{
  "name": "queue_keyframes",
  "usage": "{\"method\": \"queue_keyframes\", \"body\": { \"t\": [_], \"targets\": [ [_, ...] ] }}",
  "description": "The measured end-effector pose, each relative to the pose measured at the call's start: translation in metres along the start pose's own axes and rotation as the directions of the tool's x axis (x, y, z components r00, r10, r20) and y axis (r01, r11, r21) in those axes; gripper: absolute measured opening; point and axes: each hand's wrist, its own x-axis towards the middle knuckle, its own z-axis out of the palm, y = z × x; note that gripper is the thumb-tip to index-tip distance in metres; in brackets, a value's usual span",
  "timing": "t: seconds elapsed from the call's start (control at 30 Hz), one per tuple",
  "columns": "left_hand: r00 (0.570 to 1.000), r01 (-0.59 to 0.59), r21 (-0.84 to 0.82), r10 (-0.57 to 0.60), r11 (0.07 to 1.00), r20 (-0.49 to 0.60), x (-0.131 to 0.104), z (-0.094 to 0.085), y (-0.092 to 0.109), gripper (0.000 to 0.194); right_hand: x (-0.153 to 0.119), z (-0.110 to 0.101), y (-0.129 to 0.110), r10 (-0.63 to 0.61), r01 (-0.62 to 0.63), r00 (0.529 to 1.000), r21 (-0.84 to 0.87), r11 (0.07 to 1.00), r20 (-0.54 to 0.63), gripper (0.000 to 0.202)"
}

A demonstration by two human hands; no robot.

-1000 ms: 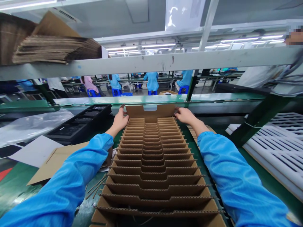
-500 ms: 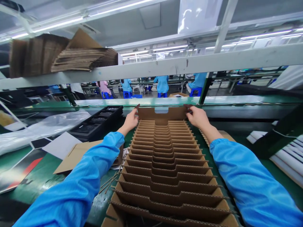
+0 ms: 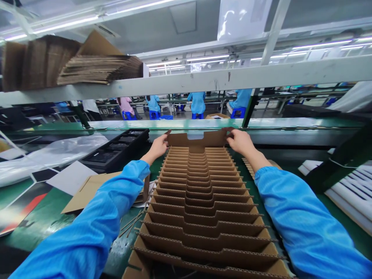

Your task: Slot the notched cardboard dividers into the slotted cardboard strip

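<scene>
A long cardboard divider frame runs away from me along the bench, with several notched cross pieces standing in its slots. At its far end a notched cardboard divider stands higher than the others. My left hand pinches the divider's left end between thumb and fingers. Its right end is gripped by my right hand, the fingers closed on the upper corner. Whether the divider's lower edge sits in its slots is hidden behind the nearer pieces.
Left of the frame lie flat cardboard pieces, a black tray and clear plastic sheeting. Stacked cardboard rests on the overhead shelf. White foam strips are at the right. People sit working in the background.
The divider's right end has tilted slightly higher than its left end, with both hands still holding it. The whole view has shifted slightly.
</scene>
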Motion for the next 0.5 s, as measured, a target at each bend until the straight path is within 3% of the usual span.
{"method": "queue_keyframes", "body": {
  "t": [0.17,0.37,0.5],
  "targets": [
    [0.999,0.030,0.054,-0.032,0.998,0.030,0.000,-0.002,0.004,0.069,-0.004,0.003,0.007,-0.001,0.002,0.999,-0.029,1.000,0.036,0.049],
    [0.992,0.028,0.119,-0.042,0.992,0.116,-0.006,-0.003,0.008,0.059,-0.014,0.017,0.026,0.014,-0.012,0.990,-0.012,1.000,0.139,0.030],
    [0.982,0.057,0.115,-0.076,0.992,0.176,-0.013,0.000,0.008,0.077,-0.029,0.029,0.037,0.003,-0.014,0.982,0.058,0.998,0.187,0.042]
  ]
}}
